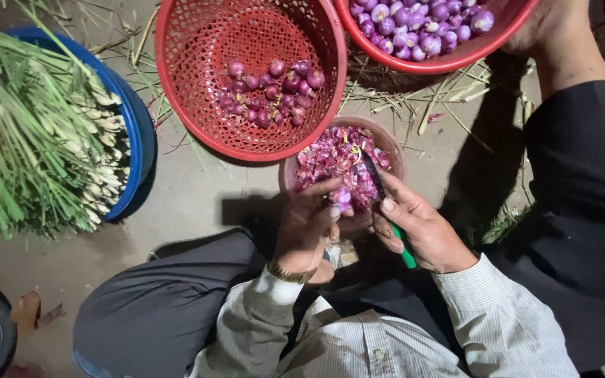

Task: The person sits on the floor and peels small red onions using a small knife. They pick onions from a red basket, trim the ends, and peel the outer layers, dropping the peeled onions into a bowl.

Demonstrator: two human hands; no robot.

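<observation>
Head view: a small purple shallot (342,198) is pinched in the left hand's (307,227) closed fingertips, over the peel-filled bowl (393,150). Right hand (420,227) is clenched on a green-handled knife (386,203), blade by the shallot. Far left, a red basket (197,91) of shallots

This looks like an outdoor or yard-floor food-prep spot, perhaps behind a market stall or a home kitchen, lit by a lamp in the dark. Everything sits low on a bare concrete floor (197,196) strewn with straw and peel scraps. Beyond the hands stand two red plastic baskets (176,77) of small purple shallots and a bowl of peelings (393,150). Far off to the left of them, a blue tub (138,133) holds bundled green stalks.
</observation>
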